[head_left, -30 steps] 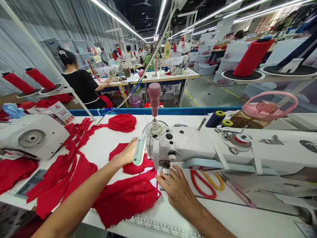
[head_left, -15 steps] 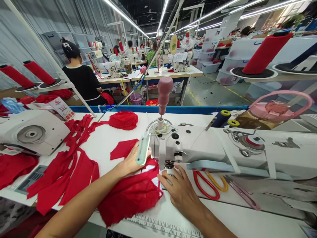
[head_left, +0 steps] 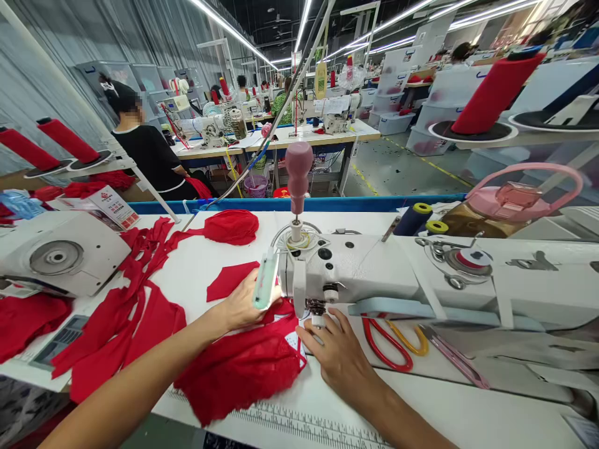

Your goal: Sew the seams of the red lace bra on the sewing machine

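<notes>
Red fabric (head_left: 243,374) lies just left of the right grip (head_left: 337,346).

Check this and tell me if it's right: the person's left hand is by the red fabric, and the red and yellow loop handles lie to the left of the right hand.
Not quite: the red loop handle and yellow loop handle lie to the right of the right hand, as the head view shows. The left hand is by the red fabric.
</notes>
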Demonstrator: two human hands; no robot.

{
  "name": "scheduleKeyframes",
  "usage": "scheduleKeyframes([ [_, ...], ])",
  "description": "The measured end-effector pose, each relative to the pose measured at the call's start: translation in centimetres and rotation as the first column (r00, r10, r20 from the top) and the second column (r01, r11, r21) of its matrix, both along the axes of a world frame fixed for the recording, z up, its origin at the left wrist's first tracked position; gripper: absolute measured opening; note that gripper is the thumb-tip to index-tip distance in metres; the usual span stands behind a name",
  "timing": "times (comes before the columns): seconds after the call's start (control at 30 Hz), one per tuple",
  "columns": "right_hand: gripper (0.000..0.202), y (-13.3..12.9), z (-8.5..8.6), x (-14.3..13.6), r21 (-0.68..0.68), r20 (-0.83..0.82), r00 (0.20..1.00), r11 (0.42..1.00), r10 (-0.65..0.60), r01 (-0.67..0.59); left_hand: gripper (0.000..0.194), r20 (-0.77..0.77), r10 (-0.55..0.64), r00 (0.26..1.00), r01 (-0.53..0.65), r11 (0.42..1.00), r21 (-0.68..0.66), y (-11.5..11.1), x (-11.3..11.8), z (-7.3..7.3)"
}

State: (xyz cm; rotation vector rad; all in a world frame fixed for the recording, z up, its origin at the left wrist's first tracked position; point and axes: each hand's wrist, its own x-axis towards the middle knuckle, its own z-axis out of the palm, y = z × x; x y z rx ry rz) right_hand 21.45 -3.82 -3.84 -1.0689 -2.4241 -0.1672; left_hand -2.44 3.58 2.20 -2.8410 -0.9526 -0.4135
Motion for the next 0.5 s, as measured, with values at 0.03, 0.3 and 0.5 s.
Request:
scheduleKeyframes([
  [0.03,0.059,0.0,0.0,0.0,0.003,-0.004,1.000,1.000,0.001,-0.001,0.028,0.001,0.009,1.000,-0.009,1.000,-0.013,-0.4,-0.2,0.3],
  [0.3,0.052,0.0,-0.1,0.0,-0.011,-0.001,1.000,1.000,0.002,-0.002,0.021,0.055,0.039,0.998,-0.032,0.992,-0.123,-3.9,0.0,0.4],
  [0.5,0.051,-0.1,0.0,0.0,-0.008,0.016,1.000,1.000,-0.008,0.009,0.029,0.091,-0.050,0.995,0.057,0.995,-0.077,-5.0,1.4,-3.4],
])
